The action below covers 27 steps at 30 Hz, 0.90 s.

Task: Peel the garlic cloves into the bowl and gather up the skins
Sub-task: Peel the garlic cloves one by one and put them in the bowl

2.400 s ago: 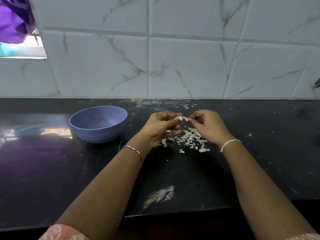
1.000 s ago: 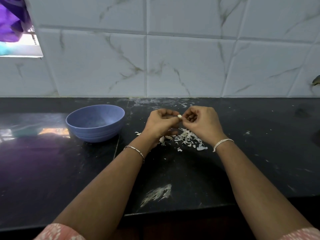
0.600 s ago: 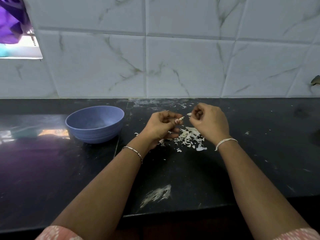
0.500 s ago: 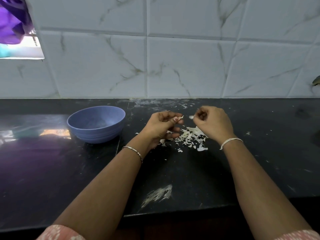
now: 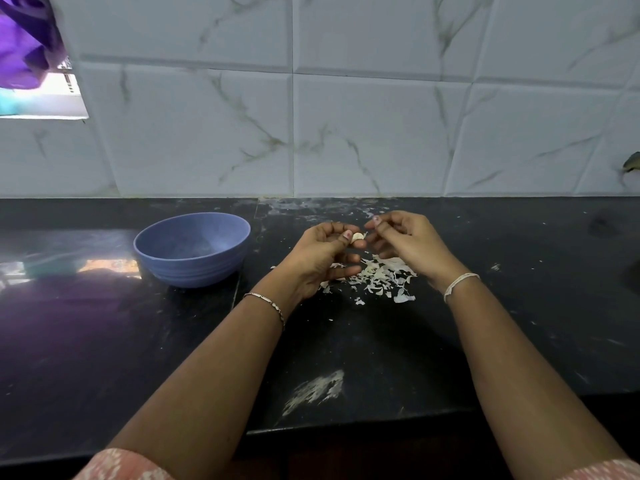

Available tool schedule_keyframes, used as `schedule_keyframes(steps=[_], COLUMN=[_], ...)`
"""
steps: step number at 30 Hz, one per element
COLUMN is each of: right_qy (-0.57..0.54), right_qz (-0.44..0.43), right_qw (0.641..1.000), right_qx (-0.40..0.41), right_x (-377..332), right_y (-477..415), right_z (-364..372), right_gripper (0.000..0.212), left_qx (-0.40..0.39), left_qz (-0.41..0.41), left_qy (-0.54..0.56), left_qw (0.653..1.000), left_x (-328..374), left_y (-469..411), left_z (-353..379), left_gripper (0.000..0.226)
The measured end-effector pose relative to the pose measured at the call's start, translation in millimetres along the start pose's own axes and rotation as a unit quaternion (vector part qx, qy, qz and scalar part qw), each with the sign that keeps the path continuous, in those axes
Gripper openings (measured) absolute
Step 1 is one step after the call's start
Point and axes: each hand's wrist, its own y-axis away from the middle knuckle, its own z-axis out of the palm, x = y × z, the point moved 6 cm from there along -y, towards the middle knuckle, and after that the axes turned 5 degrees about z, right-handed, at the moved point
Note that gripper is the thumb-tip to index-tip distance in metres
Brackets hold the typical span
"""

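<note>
My left hand (image 5: 320, 252) pinches a small pale garlic clove (image 5: 356, 237) between thumb and fingertips, above the black counter. My right hand (image 5: 405, 242) hovers just right of the clove, fingers curled, its thumb and forefinger close to the clove's tip; whether they grip any skin I cannot tell. Under both hands lies a scatter of white garlic skins (image 5: 379, 277). A blue bowl (image 5: 162, 252) stands on the counter to the left of my left hand; its inside looks bare from here.
The black stone counter (image 5: 104, 341) runs to a white marble-tiled wall (image 5: 346, 133) behind. A white smear (image 5: 317, 389) marks the counter near its front edge. A window opening with purple cloth (image 5: 24, 39) is at the top left.
My right hand pulled away to the right from the clove half a second ago and has now come back next to it. The left hand has kept hold of the clove.
</note>
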Motion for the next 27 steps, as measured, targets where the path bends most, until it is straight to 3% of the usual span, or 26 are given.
schedule_keyframes(steps=[7,16,27], right_qy=[0.011,0.003,0.077], right_qz=[-0.034,-0.015,-0.024], right_qw=[0.999,0.999,0.996], right_qx=[0.029,0.038,0.043], right_x=[-3.9,1.4,-1.9], right_y=[2.0,-2.2,-0.7], right_z=[1.7,0.3,2.1], right_gripper=[0.010,0.012,0.011], left_qx=[0.007,0.019,0.048], left_qz=[0.007,0.027,0.087], left_qy=[-0.002,-0.008,-0.122], left_qw=[1.000,0.999,0.987], left_x=[-0.5,1.0,1.7], left_y=[2.4,-1.0,-6.1], left_z=[1.5,-4.7,-7.4], left_gripper=[0.011,0.012,0.007])
